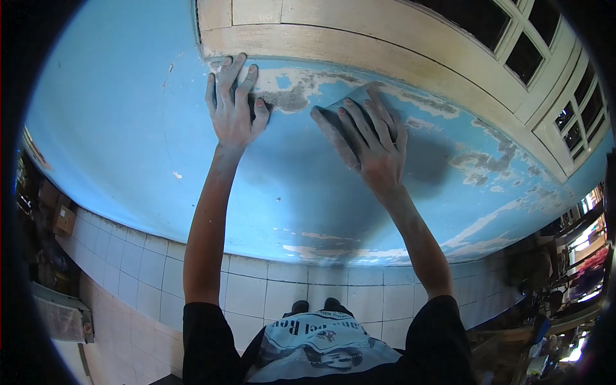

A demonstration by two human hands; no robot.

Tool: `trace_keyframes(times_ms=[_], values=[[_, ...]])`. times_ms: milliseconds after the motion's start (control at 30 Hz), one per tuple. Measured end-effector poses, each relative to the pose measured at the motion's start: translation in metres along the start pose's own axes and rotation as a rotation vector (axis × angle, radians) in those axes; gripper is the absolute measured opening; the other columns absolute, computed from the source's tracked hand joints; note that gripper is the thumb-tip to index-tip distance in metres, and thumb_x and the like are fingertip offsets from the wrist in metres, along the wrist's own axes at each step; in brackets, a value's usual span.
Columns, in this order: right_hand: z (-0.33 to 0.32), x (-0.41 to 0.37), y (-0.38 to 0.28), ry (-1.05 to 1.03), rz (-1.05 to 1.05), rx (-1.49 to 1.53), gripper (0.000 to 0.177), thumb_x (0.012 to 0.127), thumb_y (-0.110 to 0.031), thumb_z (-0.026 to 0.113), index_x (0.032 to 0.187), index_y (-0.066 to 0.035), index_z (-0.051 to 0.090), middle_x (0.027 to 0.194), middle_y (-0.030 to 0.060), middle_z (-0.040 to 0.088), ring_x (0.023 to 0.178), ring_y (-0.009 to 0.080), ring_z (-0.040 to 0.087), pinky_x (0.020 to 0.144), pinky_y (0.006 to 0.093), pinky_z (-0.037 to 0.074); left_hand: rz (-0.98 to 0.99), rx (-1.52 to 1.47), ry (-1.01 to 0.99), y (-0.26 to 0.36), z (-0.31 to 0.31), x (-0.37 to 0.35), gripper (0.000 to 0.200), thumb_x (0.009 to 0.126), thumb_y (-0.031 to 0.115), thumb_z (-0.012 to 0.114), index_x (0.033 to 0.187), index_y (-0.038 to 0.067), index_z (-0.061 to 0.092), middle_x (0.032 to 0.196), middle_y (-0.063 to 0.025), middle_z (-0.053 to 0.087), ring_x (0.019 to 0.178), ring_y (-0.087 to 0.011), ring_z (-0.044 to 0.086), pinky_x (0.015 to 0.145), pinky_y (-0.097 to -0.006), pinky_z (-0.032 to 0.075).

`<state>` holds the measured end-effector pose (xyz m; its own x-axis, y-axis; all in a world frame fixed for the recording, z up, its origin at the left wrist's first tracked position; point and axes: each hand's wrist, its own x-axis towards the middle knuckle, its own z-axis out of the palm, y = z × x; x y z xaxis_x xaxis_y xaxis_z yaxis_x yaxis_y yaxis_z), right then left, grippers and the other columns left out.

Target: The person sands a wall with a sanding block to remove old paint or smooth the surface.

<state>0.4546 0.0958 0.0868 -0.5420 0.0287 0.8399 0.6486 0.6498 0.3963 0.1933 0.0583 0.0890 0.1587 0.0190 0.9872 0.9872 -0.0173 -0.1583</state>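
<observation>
L hand spread on blue wall, fingertips nr lower edge of cream window frame. R hand on same wall, beside peeled patch, fingers slightly apart; can't tell if anything's gripped underneath.

The dusty left hand lies spread on the blue wall, just below the pale frame, while the right hand rests bent-fingered near peeled patches, its palm hidden.
</observation>
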Motion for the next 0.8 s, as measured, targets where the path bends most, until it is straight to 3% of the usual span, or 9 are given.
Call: trace_keyframes(times_ms=[67, 200, 267, 367, 500, 567, 667, 800], values=[[-0.004, 0.000, -0.003, 0.022, 0.061, 0.098, 0.037, 0.083, -0.035, 0.064, 0.114, -0.014, 0.067, 0.127, -0.0013, 0.058, 0.122, 0.0223, 0.046, 0.105, 0.0466, 0.029, -0.005, -0.012, 0.002, 0.001, -0.001, -0.001, 0.043, 0.096, 0.033, 0.035, 0.128, 0.008, 0.047, 0.139, -0.0172, 0.043, 0.131, -0.0358, 0.037, 0.107, -0.0545, 0.022], [-0.002, 0.017, -0.022, 0.035, 0.112, 0.126, 0.038, 0.081, -0.034, 0.067, 0.115, -0.017, 0.067, 0.122, -0.0023, 0.061, 0.121, 0.0224, 0.047, 0.104, 0.0477, 0.029, 0.000, -0.014, 0.009, -0.001, 0.000, 0.001, 0.042, 0.096, 0.032, 0.036, 0.126, 0.007, 0.048, 0.138, -0.0175, 0.044, 0.130, -0.0360, 0.037, 0.106, -0.0555, 0.022], [0.005, 0.016, -0.026, 0.135, 0.009, 0.130, 0.033, 0.081, -0.029, 0.068, 0.114, -0.023, 0.067, 0.122, -0.0026, 0.061, 0.120, 0.0227, 0.048, 0.102, 0.0471, 0.032, 0.008, -0.002, -0.007, -0.001, -0.002, 0.001, 0.042, 0.096, 0.033, 0.035, 0.125, 0.006, 0.049, 0.138, -0.0177, 0.044, 0.130, -0.0361, 0.038, 0.106, -0.0557, 0.023], [0.005, 0.004, -0.017, 0.125, 0.058, 0.096, 0.038, 0.081, -0.025, 0.069, 0.119, -0.028, 0.064, 0.127, -0.0038, 0.058, 0.119, 0.0217, 0.049, 0.101, 0.0460, 0.034, -0.007, -0.005, -0.019, 0.000, -0.002, 0.000, 0.042, 0.096, 0.032, 0.035, 0.125, 0.006, 0.049, 0.138, -0.0181, 0.044, 0.130, -0.0363, 0.038, 0.106, -0.0558, 0.023], [0.012, 0.007, -0.022, 0.123, 0.020, 0.091, 0.042, 0.082, -0.020, 0.067, 0.123, -0.028, 0.061, 0.124, -0.0054, 0.059, 0.120, 0.0206, 0.049, 0.101, 0.0450, 0.036, -0.005, -0.013, -0.006, 0.000, -0.001, -0.002, 0.042, 0.096, 0.033, 0.035, 0.126, 0.007, 0.048, 0.138, -0.0181, 0.044, 0.130, -0.0363, 0.038, 0.106, -0.0554, 0.022], [0.013, 0.009, -0.023, 0.047, -0.105, 0.065, 0.046, 0.082, -0.017, 0.066, 0.126, -0.030, 0.058, 0.121, -0.0055, 0.060, 0.119, 0.0186, 0.049, 0.100, 0.0455, 0.037, -0.016, -0.008, -0.021, -0.001, -0.001, -0.002, 0.042, 0.096, 0.034, 0.034, 0.127, 0.007, 0.048, 0.138, -0.0181, 0.044, 0.130, -0.0361, 0.038, 0.106, -0.0553, 0.022], [0.002, -0.004, -0.013, 0.079, -0.051, -0.058, 0.046, 0.086, -0.024, 0.059, 0.132, -0.027, 0.053, 0.128, -0.0047, 0.056, 0.124, 0.0138, 0.048, 0.110, 0.0450, 0.032, -0.009, 0.002, -0.020, -0.001, -0.001, -0.001, 0.042, 0.097, 0.034, 0.034, 0.127, 0.008, 0.048, 0.138, -0.0183, 0.044, 0.130, -0.0361, 0.038, 0.106, -0.0553, 0.022], [0.006, 0.004, -0.030, 0.044, -0.017, -0.022, 0.049, 0.085, -0.021, 0.058, 0.133, -0.021, 0.051, 0.129, -0.0020, 0.055, 0.124, 0.0146, 0.047, 0.108, 0.0455, 0.036, -0.019, -0.013, -0.022, 0.002, -0.001, -0.003, 0.043, 0.097, 0.035, 0.033, 0.127, 0.008, 0.048, 0.138, -0.0186, 0.045, 0.130, -0.0362, 0.038, 0.106, -0.0551, 0.022]])
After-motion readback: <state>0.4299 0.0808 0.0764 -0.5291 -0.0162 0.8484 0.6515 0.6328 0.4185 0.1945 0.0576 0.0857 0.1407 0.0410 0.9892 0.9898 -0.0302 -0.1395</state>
